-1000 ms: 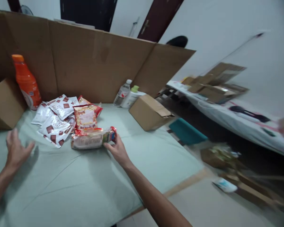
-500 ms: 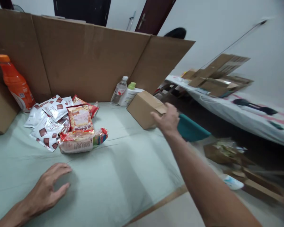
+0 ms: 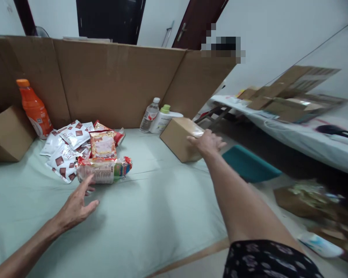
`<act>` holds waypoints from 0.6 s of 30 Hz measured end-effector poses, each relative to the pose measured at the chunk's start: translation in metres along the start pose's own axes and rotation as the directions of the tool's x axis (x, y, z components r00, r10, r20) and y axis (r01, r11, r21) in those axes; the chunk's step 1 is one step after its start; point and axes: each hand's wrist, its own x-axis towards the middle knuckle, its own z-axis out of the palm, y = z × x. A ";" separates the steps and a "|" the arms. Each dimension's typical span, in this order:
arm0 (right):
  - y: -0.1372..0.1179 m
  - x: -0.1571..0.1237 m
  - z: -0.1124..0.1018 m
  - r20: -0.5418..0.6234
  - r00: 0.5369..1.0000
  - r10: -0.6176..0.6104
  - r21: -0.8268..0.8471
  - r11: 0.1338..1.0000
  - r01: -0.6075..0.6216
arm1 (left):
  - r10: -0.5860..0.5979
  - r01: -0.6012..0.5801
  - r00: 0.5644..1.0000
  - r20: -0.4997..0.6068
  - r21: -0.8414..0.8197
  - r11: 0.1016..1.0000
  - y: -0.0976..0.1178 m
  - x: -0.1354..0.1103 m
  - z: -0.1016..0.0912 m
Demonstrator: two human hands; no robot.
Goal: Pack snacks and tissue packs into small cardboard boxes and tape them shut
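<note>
My right hand (image 3: 206, 142) reaches out to a small cardboard box (image 3: 179, 138) at the table's right edge, fingers laid over its top corner. My left hand (image 3: 77, 203) hovers open above the pale green cloth (image 3: 150, 208), fingertips close to a clear packet with red ends (image 3: 103, 170). Behind that packet lies a pile of snack bags: white ones with brown squares (image 3: 66, 148) and an orange-red one (image 3: 102, 143).
An orange bottle (image 3: 34, 109) and another cardboard box (image 3: 8, 133) stand at the left. A water bottle (image 3: 149, 114) and a white bottle with a green cap (image 3: 163, 119) stand by the cardboard wall (image 3: 116, 83). A teal stool (image 3: 249, 164) and floor clutter lie right.
My right hand left the clear packet and went right to the small box, settling on its top. My left hand came forward toward the packet.
</note>
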 end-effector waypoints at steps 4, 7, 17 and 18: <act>-0.002 0.003 -0.005 0.005 1.000 -0.012 -0.007 1.000 0.012 | -0.004 0.004 1.000 -0.018 -0.020 1.000 0.005 -0.028 0.001; -0.003 0.003 -0.005 -0.004 0.999 -0.041 -0.003 0.999 0.041 | 0.001 -0.001 0.999 -0.042 -0.001 1.000 0.002 -0.055 -0.001; -0.012 -0.008 -0.004 0.000 0.889 -0.458 0.067 0.887 0.457 | -0.084 0.083 0.996 -0.011 -0.009 0.996 0.011 -0.098 -0.001; -0.012 -0.012 -0.005 0.002 0.836 -0.549 0.094 0.832 0.547 | -0.076 0.076 0.997 -0.006 -0.003 0.997 0.014 -0.098 -0.002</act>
